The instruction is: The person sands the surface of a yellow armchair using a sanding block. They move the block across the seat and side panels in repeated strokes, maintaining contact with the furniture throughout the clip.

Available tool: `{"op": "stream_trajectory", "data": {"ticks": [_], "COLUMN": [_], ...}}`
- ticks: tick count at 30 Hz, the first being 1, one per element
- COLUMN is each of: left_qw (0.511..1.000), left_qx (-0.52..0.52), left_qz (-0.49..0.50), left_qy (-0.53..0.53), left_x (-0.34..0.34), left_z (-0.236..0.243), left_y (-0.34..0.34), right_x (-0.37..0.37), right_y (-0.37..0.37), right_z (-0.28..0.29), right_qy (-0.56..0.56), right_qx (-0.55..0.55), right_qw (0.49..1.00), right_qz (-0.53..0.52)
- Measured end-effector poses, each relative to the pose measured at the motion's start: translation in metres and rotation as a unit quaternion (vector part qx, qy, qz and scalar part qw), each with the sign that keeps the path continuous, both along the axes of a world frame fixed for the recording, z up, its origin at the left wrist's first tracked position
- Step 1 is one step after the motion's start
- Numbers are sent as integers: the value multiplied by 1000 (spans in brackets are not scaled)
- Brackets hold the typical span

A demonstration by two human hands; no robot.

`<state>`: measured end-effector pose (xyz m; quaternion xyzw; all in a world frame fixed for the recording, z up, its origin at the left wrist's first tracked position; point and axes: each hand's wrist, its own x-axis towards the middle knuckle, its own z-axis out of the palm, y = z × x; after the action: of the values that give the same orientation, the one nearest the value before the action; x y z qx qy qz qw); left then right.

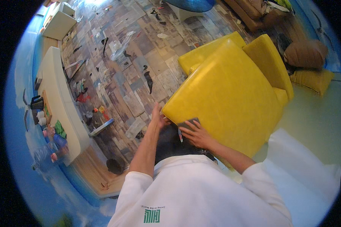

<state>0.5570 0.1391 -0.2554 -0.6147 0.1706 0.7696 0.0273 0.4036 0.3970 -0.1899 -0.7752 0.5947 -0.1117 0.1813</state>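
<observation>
A green block emblem (152, 216) with one tiny line of upside-down lettering marked the person's white shirt (212, 189). A yellow upholstered chair (227, 94) stood just ahead, right of centre. At its near corner was the left hand (160, 118), fingers partly hidden; its grip could not be told. The right hand (196, 134) lay over a dark pad (193, 122) against the chair, fingers slightly apart, thumb unclear, grip uncertain. A slim red-and-white object (180, 135) beside it was too small to identify.

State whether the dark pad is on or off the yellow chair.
On: the right hand rests over the dark pad, against the yellow chair.
</observation>
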Motion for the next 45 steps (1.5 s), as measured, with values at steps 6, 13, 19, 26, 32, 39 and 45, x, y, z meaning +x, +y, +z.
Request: {"op": "stream_trajectory", "data": {"ticks": [6,13,19,26,32,39,45], "left_qw": [997,991,989,981,997,992,987], "left_qx": [-47,-77,-77,-80,-49,-99,-77], "left_qz": [-57,-100,-122,-159,-51,-40,-114], "left_qy": [-17,-35,-37,-80,-33,-61,-77], "left_x": [-11,-8,-8,-6,-6,-17,-27], "left_z": [-15,0,7,-14,-35,1,29], "left_y": [2,6,8,1,3,11,5], "right_x": [-25,-8,-31,-134,-123,-24,-126], "right_y": [57,-44,-111,-107,-47,-78,-142], "right_z": [9,-11,-11,4,12,5,-5], "right_qy": [-44,-16,-34,79,135,-16,74], "right_qx": [12,-22,-74,13,34,-43,-26], "right_qw": [998,999,991,948,894,978,964], "right_qz": [39,24,-107,-307,-425,-201,-253]}}
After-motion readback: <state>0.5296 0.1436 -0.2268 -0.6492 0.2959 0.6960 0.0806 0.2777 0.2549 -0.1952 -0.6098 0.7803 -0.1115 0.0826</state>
